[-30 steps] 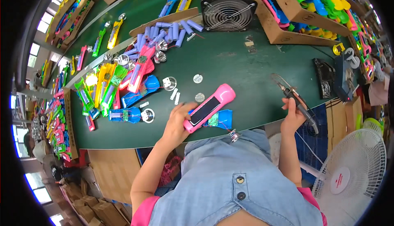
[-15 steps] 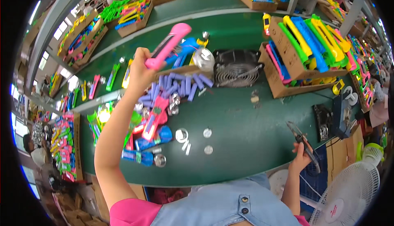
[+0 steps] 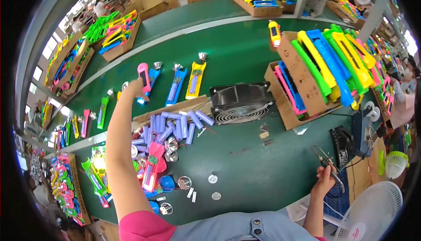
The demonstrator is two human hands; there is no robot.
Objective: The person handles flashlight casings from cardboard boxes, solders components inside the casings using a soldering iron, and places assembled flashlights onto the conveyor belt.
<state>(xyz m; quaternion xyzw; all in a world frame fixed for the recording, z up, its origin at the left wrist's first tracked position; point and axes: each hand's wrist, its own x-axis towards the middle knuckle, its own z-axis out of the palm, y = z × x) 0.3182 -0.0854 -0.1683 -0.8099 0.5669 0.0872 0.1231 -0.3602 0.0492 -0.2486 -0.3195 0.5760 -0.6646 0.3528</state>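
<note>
My left hand (image 3: 137, 91) reaches to the far side of the green bench, its fingers closed on a pink plastic flashlight housing (image 3: 144, 72). Just beside it lies a blue housing (image 3: 153, 78) with a silver reflector at its end. Low at the right, my right hand (image 3: 323, 181) grips a soldering iron (image 3: 333, 174), whose tip points up and to the left. A pile of purple battery cells (image 3: 171, 126) lies near my left forearm. In front of it rests a pink-red housing (image 3: 152, 171) with a lit lower end.
A black fan (image 3: 241, 102) stands mid-bench. Cardboard boxes (image 3: 291, 98) of coloured housings are stacked to its right. Blue and yellow open housings (image 3: 195, 79) lie beyond the batteries. A blue-grey soldering station (image 3: 363, 129) sits at the right edge, near a white fan (image 3: 372, 212).
My left hand has moved left and lowered the pink housing to the far strip of the bench. My right hand still holds the soldering iron. The view has shifted.
</note>
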